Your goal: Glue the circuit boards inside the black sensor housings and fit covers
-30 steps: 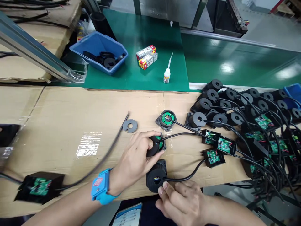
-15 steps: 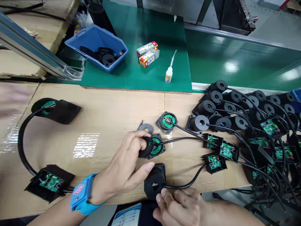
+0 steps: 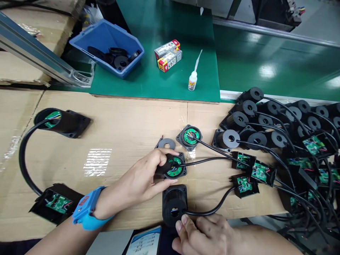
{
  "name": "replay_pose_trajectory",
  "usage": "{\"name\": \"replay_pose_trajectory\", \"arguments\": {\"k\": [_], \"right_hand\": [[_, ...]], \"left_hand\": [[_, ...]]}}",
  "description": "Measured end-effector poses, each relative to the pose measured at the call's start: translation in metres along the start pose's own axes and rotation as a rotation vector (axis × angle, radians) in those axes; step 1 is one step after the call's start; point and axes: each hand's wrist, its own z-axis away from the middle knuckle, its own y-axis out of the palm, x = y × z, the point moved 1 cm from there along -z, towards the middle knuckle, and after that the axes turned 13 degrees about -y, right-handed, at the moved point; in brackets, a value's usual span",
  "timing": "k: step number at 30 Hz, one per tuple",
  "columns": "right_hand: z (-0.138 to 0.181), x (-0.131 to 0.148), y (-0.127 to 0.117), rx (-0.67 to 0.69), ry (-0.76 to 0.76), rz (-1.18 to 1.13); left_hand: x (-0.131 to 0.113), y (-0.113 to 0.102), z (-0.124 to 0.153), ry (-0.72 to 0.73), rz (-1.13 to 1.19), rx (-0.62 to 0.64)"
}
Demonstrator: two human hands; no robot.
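Observation:
My left hand [image 3: 142, 180], with a blue wrist strap [image 3: 86, 209], is closed around a black round housing with a green circuit board [image 3: 174, 167] lying on the cardboard. My right hand [image 3: 204, 233] pinches the black cable at the mouth of a second black housing [image 3: 174, 205] at the bench's near edge. A third open unit showing its green board [image 3: 190, 136] and a grey ring washer [image 3: 166, 144] lie just beyond my left hand.
Many cabled black housings with small green boards [image 3: 278, 131] crowd the right side. A finished unit [image 3: 62, 122] with its cable and board box [image 3: 55, 203] lies at left. On the green mat stand a blue bin of black rings [image 3: 106, 46], small boxes [image 3: 168, 56] and a glue bottle [image 3: 193, 79].
A cabled unit came to rest on the cardboard at left. My left hand turned the housing so its green board shows more. The right hand stayed on the cable.

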Motion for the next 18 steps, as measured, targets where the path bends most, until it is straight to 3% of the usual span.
{"name": "replay_pose_trajectory", "arguments": {"k": [5,10,18], "right_hand": [[0.001,0.001,0.002,-0.011,-0.001,0.014],[0.005,0.003,0.001,0.0,-0.004,0.009],[0.008,0.006,0.004,0.02,0.014,0.021]], "left_hand": [[-0.003,-0.007,0.001,0.049,-0.022,0.014],[-0.02,-0.02,0.016,0.051,-0.151,-0.122],[-0.03,-0.011,0.013,0.075,-0.284,-0.126]]}}
